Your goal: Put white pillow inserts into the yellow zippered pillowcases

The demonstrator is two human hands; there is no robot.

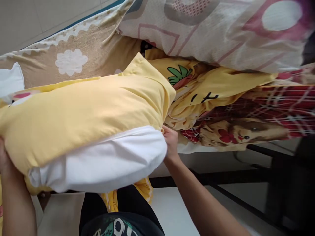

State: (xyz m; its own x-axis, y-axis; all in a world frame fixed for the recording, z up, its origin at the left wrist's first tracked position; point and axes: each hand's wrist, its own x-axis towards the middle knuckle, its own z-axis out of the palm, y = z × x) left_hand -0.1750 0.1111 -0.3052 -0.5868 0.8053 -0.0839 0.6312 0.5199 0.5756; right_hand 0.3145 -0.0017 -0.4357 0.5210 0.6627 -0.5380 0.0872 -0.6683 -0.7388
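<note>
A white pillow sits partly inside a yellow pillowcase, its white side bulging from the long opening that faces me. The pillow is held up in front of my body, above my legs. My right hand pinches the pillowcase's edge at the right end of the opening. At the frame's left edge my left hand grips the other end of the pillowcase; its fingers are mostly hidden. A cartoon print with pink on it shows at the case's far left.
Behind lies a bed with a tan cloud-patterned sheet. A large patterned pillow rests at the back right. Crumpled yellow cloth with a carrot print lies beside a red plaid cloth. A dark metal frame stands at lower right.
</note>
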